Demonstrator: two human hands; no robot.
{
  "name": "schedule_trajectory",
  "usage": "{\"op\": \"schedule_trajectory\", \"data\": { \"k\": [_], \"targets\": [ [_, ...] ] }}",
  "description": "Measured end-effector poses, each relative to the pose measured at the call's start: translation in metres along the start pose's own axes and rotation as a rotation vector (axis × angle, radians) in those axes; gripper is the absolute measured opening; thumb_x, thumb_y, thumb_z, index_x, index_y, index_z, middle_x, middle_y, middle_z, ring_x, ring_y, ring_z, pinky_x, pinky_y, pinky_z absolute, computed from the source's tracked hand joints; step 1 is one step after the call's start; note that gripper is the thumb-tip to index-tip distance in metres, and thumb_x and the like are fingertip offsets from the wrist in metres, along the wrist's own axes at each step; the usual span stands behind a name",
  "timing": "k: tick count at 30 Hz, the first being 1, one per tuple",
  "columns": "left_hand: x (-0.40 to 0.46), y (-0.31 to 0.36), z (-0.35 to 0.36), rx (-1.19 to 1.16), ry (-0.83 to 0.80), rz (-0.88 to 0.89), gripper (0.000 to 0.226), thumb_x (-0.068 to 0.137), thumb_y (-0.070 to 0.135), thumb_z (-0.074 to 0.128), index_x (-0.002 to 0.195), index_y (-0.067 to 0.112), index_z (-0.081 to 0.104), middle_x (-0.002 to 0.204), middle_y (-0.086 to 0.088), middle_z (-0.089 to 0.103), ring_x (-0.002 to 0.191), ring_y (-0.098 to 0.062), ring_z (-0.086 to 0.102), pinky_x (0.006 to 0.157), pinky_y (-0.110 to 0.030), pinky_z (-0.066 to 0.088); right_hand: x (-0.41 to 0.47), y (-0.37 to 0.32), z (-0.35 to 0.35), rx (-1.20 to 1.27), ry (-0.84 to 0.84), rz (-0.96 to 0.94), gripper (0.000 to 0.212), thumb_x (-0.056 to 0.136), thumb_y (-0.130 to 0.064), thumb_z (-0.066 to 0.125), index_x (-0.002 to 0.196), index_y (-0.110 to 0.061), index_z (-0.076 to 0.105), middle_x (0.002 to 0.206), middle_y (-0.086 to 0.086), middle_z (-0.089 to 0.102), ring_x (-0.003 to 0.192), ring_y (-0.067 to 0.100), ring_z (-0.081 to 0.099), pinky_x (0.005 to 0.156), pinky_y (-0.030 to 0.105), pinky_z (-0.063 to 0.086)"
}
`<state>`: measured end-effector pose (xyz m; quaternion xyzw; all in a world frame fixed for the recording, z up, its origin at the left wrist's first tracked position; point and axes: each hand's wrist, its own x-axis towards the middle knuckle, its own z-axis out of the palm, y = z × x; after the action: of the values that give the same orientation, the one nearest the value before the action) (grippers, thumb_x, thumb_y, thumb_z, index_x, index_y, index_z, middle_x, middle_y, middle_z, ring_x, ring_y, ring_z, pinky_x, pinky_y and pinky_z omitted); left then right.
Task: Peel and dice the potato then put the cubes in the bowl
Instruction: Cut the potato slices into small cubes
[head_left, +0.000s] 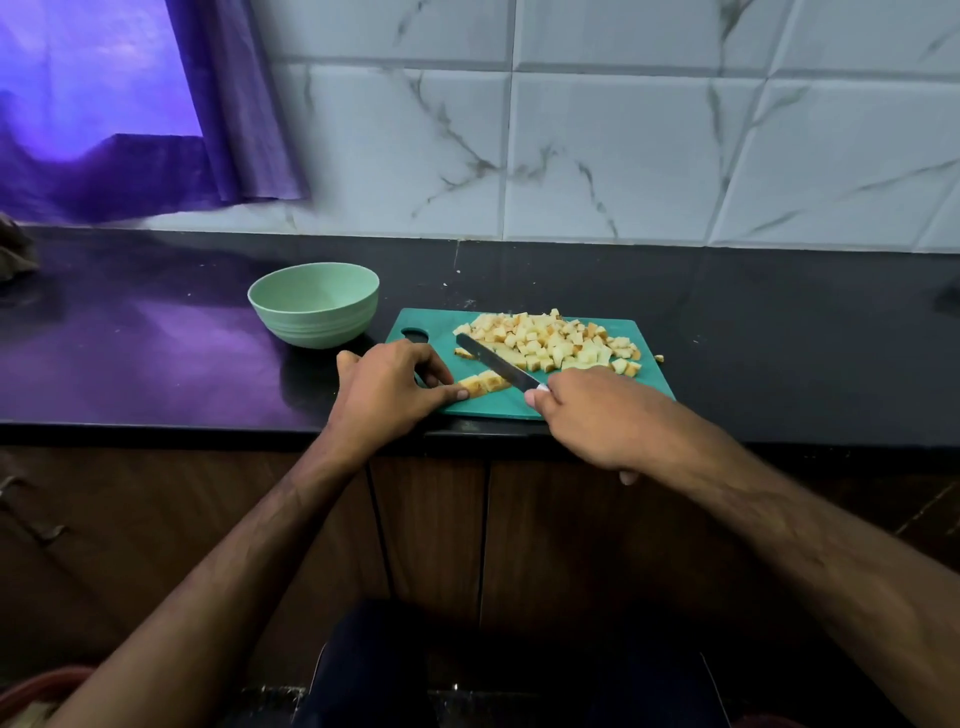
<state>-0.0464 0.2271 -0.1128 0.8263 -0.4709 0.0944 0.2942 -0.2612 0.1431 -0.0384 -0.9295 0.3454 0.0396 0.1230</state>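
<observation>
1. The cutting board (644, 374) lies on the desk (156, 364).
2. The bowl (314, 304) stands at the board's ten o'clock, just beside it.
3. The cubes (550, 340) are heaped at the board's twelve o'clock; the potato strip (483, 383) lies at its seven o'clock.

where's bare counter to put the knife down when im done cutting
Bare dark counter runs right of the cutting board, and more lies left of the green bowl. The board is crowded: potato cubes, potato strip, knife, both hands.
</observation>
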Motion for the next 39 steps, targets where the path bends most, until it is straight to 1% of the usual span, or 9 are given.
{"op": "schedule_trajectory", "data": {
  "k": [5,8,12,15,17,21,27,32,39],
  "targets": [
    [-0.004,-0.004,0.003,-0.018,0.040,0.016,0.025,0.078,0.063,0.076,0.082,0.038,0.071,0.083,0.019,0.062,0.087,0.000,0.054,0.073,-0.036,0.021,-0.007,-0.010,0.023,-0.050,0.044,-0.075,0.038,0.110,-0.045,0.032,0.108,-0.017,0.058,0.083,-0.002,0.057,0.064,0.010,0.056,0.060,0.028,0.052],
    [-0.001,-0.004,0.004,-0.027,0.023,0.008,0.024,0.078,0.062,0.077,0.079,0.038,0.072,0.081,0.021,0.062,0.083,0.001,0.051,0.073,-0.036,0.021,-0.003,-0.012,0.036,0.007,0.012,-0.053,0.037,0.110,-0.043,0.033,0.111,-0.015,0.057,0.087,-0.001,0.056,0.069,0.013,0.058,0.072,0.038,0.059],
    [0.005,-0.004,0.002,-0.032,-0.028,-0.002,0.025,0.076,0.061,0.079,0.076,0.038,0.070,0.080,0.022,0.063,0.078,0.005,0.050,0.074,-0.036,0.022,-0.005,-0.014,0.040,-0.019,0.030,-0.065,0.037,0.110,-0.042,0.032,0.113,-0.016,0.058,0.088,-0.001,0.057,0.076,0.012,0.059,0.075,0.038,0.056],
    [0.004,-0.004,0.001,-0.037,-0.041,0.006,0.024,0.078,0.059,0.079,0.076,0.037,0.068,0.082,0.021,0.065,0.080,0.002,0.053,0.074,-0.036,0.021,-0.003,-0.013,0.034,0.016,-0.017,-0.037,0.037,0.110,-0.042,0.033,0.113,-0.014,0.056,0.089,0.002,0.057,0.068,0.015,0.063,0.069,0.039,0.062],
    [0.002,-0.001,0.000,-0.034,-0.033,0.025,0.024,0.080,0.056,0.078,0.080,0.037,0.065,0.083,0.020,0.066,0.082,0.002,0.055,0.073,-0.036,0.022,0.003,-0.007,0.025,0.123,-0.100,0.005,0.037,0.109,-0.045,0.034,0.108,-0.015,0.054,0.089,0.007,0.059,0.065,0.018,0.066,0.054,0.034,0.061],
    [-0.002,0.002,0.001,-0.017,-0.049,0.130,0.022,0.087,0.047,0.074,0.100,0.036,0.060,0.091,0.020,0.063,0.086,0.000,0.059,0.073,-0.035,0.024,0.007,0.021,0.005,0.457,-0.190,0.013,0.038,0.108,-0.048,0.035,0.092,-0.016,0.051,0.066,0.001,0.050,0.039,0.006,0.041,0.036,0.021,0.040],
    [0.009,0.020,0.015,0.017,-0.206,0.317,0.039,0.097,0.054,0.054,0.128,0.031,0.058,0.115,0.015,0.051,0.113,-0.007,0.046,0.086,-0.036,0.027,0.012,0.067,-0.014,0.666,-0.017,-0.026,0.038,0.109,-0.046,0.037,0.088,-0.015,0.046,0.049,-0.004,0.040,0.032,0.009,0.030,0.035,0.020,0.036],
    [0.032,0.033,0.024,0.030,-0.301,0.460,0.036,0.098,0.052,0.055,0.117,0.021,0.059,0.113,0.006,0.053,0.096,-0.012,0.054,0.085,-0.038,0.048,0.033,0.100,-0.017,0.804,0.133,-0.035,0.039,0.108,-0.046,0.039,0.085,-0.016,0.047,0.055,-0.003,0.039,0.036,0.011,0.030,0.037,0.022,0.033],
    [0.048,0.028,0.019,-0.013,-0.340,0.559,0.032,0.098,0.045,0.059,0.117,0.020,0.065,0.111,0.010,0.050,0.091,-0.007,0.055,0.079,-0.029,0.047,0.053,0.140,-0.018,0.647,0.156,0.059,0.042,0.107,-0.048,0.041,0.087,-0.013,0.053,0.060,0.000,0.047,0.039,0.010,0.038,0.038,0.027,0.039]
  ]
}}
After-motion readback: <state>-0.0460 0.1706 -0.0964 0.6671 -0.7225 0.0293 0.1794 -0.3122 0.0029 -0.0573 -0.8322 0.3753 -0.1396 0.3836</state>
